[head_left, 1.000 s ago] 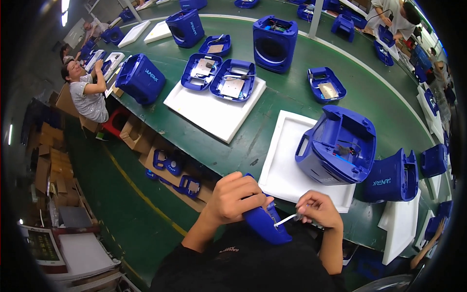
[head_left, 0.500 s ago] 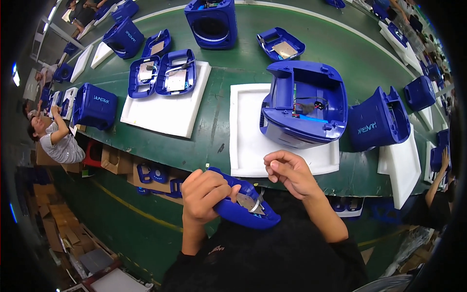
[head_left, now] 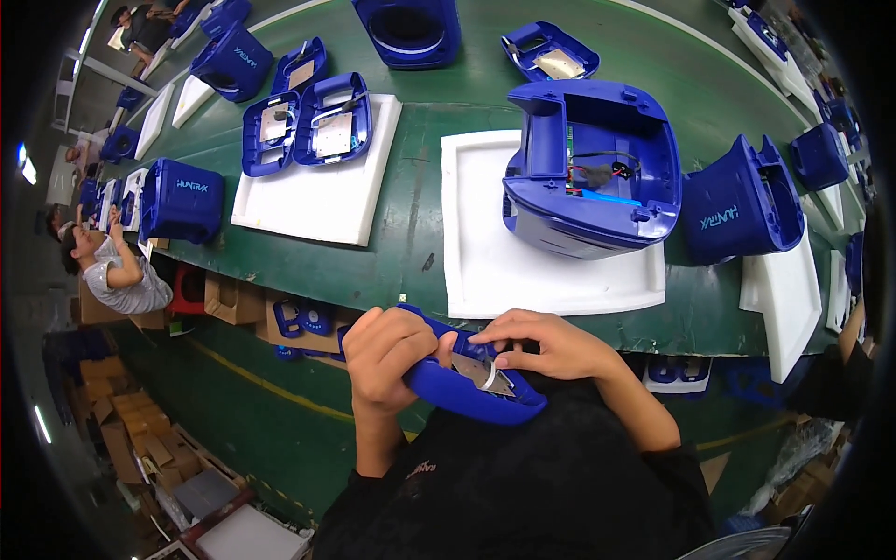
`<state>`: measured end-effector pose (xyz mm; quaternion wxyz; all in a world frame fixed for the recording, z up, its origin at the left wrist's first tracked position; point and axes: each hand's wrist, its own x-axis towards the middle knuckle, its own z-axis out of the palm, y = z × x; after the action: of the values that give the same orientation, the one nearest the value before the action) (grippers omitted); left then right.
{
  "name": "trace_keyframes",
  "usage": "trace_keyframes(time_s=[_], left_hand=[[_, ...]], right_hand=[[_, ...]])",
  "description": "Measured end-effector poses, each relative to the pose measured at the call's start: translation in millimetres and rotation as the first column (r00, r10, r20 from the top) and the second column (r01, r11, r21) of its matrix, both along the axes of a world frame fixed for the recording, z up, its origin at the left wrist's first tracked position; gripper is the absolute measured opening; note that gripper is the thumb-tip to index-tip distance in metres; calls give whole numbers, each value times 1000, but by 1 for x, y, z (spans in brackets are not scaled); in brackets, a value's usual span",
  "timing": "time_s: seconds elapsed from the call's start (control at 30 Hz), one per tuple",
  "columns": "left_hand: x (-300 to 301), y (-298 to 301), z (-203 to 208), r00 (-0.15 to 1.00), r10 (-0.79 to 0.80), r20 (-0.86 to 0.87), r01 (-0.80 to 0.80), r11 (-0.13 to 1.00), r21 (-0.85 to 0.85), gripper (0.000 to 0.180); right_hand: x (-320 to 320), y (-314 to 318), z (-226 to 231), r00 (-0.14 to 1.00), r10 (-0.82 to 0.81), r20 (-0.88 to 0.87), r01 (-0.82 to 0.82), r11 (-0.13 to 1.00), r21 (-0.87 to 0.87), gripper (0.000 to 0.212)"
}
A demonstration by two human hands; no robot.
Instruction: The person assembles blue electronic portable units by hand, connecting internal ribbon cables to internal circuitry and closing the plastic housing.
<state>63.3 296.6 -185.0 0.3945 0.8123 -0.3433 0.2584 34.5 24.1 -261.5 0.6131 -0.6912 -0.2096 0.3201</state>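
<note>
Gripped by its handle end in my left hand (head_left: 387, 359) is a blue plastic speaker cover (head_left: 476, 397), tilted in front of my body. A metal plate and a white cable (head_left: 491, 375) sit inside it. My right hand (head_left: 555, 347) reaches over the cover, thumb and forefinger closed at the cable's upper end; the exact grip is partly hidden. Beyond my hands a blue speaker housing (head_left: 593, 224) lies open side up on a white foam tray (head_left: 476, 280), with wires and a green board inside.
Two blue covers with metal plates (head_left: 333, 135) lie on another foam tray (head_left: 308, 215) at left. Another housing (head_left: 737, 210) stands at right on foam. Further housings and covers sit across the green table (head_left: 411, 205). A co-worker (head_left: 121, 271) is at far left.
My right hand has moved left and down from above the table's edge to the cover's cable. My left hand still holds the cover. The view has shifted slightly.
</note>
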Motion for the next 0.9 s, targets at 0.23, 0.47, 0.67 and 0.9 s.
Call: trace_keyframes(time_s=[0.23,0.47,0.67,0.9], left_hand=[[-1,8,1,1000,20,-19,-20,1000,-5,26],[1,21,0,997,61,-39,-63,996,-60,28],[1,21,2,995,20,-99,-26,997,-66,27],[3,17,1,990,-55,-132,44,995,-86,26]], right_hand=[[4,-7,1,995,43,92,-51,995,86,19],[2,-3,19,873,-329,-360,467,778,421,13],[14,28,46,808,-259,-529,555,637,536,11],[4,22,52,758,-300,-579,626,585,516,14]])
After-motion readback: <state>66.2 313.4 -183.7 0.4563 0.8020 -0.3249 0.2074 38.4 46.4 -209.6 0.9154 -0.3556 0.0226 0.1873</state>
